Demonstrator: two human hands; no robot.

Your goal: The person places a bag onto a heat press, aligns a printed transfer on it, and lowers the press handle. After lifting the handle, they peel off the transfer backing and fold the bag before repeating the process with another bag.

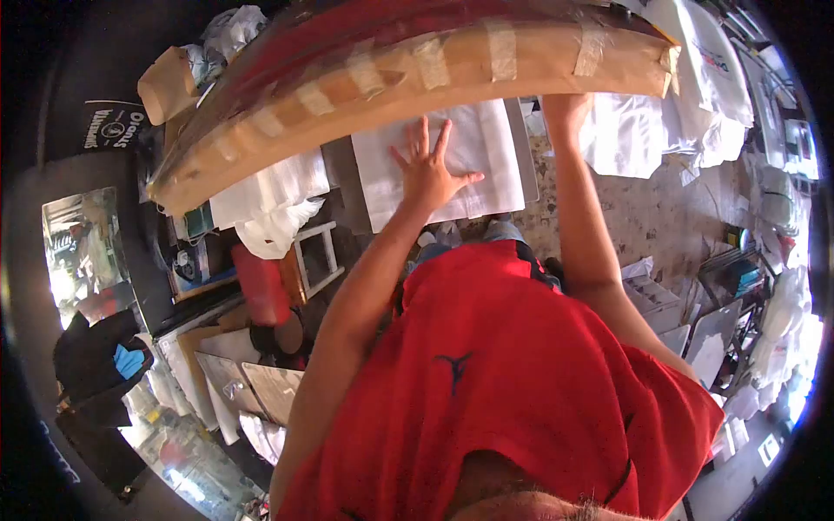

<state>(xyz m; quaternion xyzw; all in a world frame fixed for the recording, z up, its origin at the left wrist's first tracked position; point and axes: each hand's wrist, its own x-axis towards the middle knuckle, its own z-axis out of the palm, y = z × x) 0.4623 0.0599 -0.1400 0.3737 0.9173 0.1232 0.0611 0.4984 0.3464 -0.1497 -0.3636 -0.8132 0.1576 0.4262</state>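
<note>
My left hand (pixel 427 172) lies flat with its fingers spread on a piece of white fabric (pixel 486 165). That fabric is spread over a flat board with a dark grey edge (pixel 521 143). Above it hangs a large panel (pixel 469 65) with a dark red top and a tan edge crossed by several strips of tape. My right hand (pixel 566 113) reaches up to the panel's lower edge at the right. The panel hides its fingers, so their grip does not show.
White cloth pieces hang on both sides, at the left (pixel 274 204) and the right (pixel 621 139). Left of my arm are a red object (pixel 261 286) and a white metal frame (pixel 321 260). Boards and boxes (pixel 651 304) stand at the right on a worn floor (pixel 643 208).
</note>
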